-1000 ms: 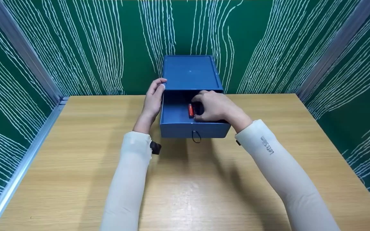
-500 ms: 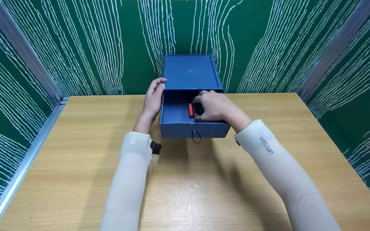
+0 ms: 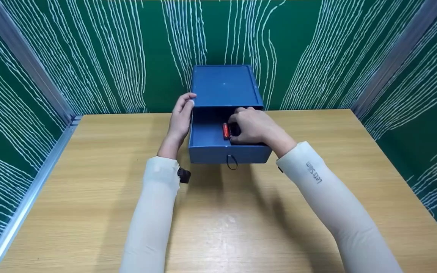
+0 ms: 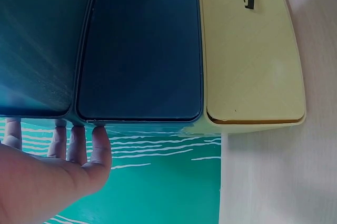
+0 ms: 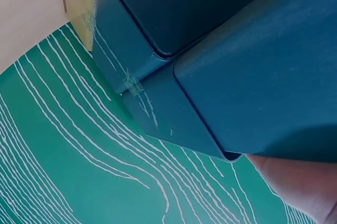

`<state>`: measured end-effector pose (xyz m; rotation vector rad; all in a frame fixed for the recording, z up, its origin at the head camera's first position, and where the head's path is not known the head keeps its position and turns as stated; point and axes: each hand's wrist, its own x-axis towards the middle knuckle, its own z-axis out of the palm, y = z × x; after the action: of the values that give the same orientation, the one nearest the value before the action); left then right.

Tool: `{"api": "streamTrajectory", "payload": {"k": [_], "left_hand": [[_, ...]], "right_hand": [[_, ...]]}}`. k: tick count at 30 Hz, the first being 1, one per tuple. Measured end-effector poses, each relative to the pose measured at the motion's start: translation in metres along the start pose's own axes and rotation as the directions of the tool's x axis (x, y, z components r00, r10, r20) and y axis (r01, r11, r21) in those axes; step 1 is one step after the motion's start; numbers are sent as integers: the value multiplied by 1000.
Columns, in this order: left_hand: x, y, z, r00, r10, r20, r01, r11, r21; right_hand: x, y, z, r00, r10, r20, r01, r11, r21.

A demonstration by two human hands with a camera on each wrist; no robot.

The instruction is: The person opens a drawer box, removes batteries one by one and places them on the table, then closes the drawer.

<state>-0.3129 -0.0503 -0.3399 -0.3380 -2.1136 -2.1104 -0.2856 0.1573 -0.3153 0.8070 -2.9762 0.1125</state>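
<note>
A blue drawer point(image 3: 230, 153) stands pulled out of the top of a stacked drawer unit point(image 3: 224, 85). My left hand point(image 3: 179, 121) rests against the unit's left side; in the left wrist view its fingers point(image 4: 100, 147) are fairly straight and touch the side wall. Inside the drawer my right hand point(image 3: 254, 125) has its fingers and thumb curled round a small black object point(image 3: 235, 129), mostly hidden by the hand. Just left of it lies a red cylinder point(image 3: 225, 131) that looks like a battery. In the right wrist view only part of the right hand point(image 5: 295, 182) shows, beside the drawer's wall.
Below the open drawer are a shut dark blue drawer point(image 4: 139, 55) and a yellow drawer point(image 4: 255, 55). A black loop pull point(image 3: 232, 162) hangs on the open drawer's front. The unit stands on a wooden table point(image 3: 218, 227), before a green wall with white lines point(image 3: 157, 49).
</note>
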Motion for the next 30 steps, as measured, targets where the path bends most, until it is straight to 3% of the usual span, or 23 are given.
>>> {"api": "streamTrajectory", "payload": {"k": [9, 25, 30], "left_hand": [[11, -19, -3, 1000, 11, -10, -11, 1000, 0], [-2, -1, 1, 1000, 4, -8, -4, 1000, -7], [3, -6, -1, 1000, -6, -5, 6, 1000, 9]], "right_hand": [[1, -1, -1, 1000, 13, 16, -14, 1000, 10], [-2, -2, -2, 999, 39, -19, -37, 996, 84], [-3, -1, -4, 999, 32, -36, -29, 996, 83]]}}
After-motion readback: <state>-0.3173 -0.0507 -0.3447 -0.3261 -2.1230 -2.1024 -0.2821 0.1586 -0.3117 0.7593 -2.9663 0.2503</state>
